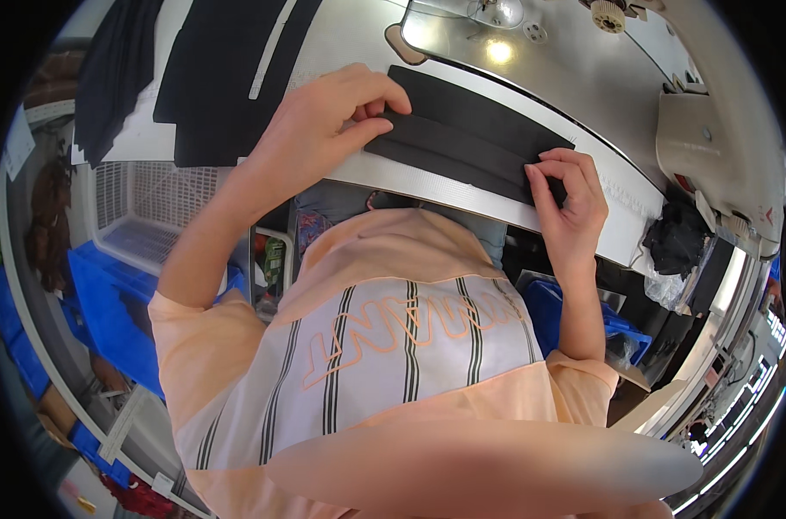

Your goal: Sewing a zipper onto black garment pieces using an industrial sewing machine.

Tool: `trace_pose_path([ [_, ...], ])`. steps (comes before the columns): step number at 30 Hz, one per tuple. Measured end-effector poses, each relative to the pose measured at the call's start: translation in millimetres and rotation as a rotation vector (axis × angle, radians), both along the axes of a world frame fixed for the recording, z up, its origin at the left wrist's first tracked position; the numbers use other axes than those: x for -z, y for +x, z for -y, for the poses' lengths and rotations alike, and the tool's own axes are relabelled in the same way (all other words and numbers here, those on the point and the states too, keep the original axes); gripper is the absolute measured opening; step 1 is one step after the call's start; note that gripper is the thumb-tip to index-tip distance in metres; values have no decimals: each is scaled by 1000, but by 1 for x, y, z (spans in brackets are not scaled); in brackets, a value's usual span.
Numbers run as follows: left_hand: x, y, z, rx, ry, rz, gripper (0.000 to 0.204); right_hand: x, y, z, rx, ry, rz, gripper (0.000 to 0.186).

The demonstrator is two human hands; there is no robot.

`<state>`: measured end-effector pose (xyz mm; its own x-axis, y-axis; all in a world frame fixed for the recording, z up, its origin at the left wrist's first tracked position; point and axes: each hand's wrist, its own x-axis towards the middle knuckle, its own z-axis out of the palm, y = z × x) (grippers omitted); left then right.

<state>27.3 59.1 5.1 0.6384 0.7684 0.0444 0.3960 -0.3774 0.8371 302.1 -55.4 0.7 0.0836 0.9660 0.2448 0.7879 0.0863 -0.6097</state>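
A long strip of black fabric (471, 130) lies folded along its length on the white table, with a crease running from end to end. At its left end, my left hand (345, 112) has its fingers curled and its thumb and forefinger at the folded layer. My right hand (573, 195) pinches the strip's right end between thumb and forefinger. Both hands rest close to the front edge of the table (462, 197). The other fingers of my left hand are partly tucked out of sight.
Beyond the strip is a sewing machine's metal bed (549, 65), with the machine body (704, 138) at right. More black fabric pieces (216, 78) lie at left. A white basket (155, 208) and a blue crate (116, 311) stand below. Dark scraps (677, 238) bunch at right.
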Motion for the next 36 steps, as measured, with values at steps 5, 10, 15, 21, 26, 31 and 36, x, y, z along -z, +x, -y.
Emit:
trace_pose_path([
  [5,4,2,22,97,743,-184,23,-10,-38,-10,-214,133,559,45],
  [10,8,-6,42,14,752,-349,24,2,-65,1,-414,-21,289,80],
  [15,12,-5,54,13,766,-423,33,15,12,42,-227,-29,561,78],
  [21,14,23,58,-171,902,-650,43,41,21,64,-305,467,405,17],
  [26,23,50,51,-206,914,-617,42,14,12,79,-444,344,243,15],
  [31,24,62,19,-123,929,-591,40,-39,150,105,204,221,721,13],
  [36,22,64,-26,74,973,-573,45,-47,287,147,636,-135,764,13],
])
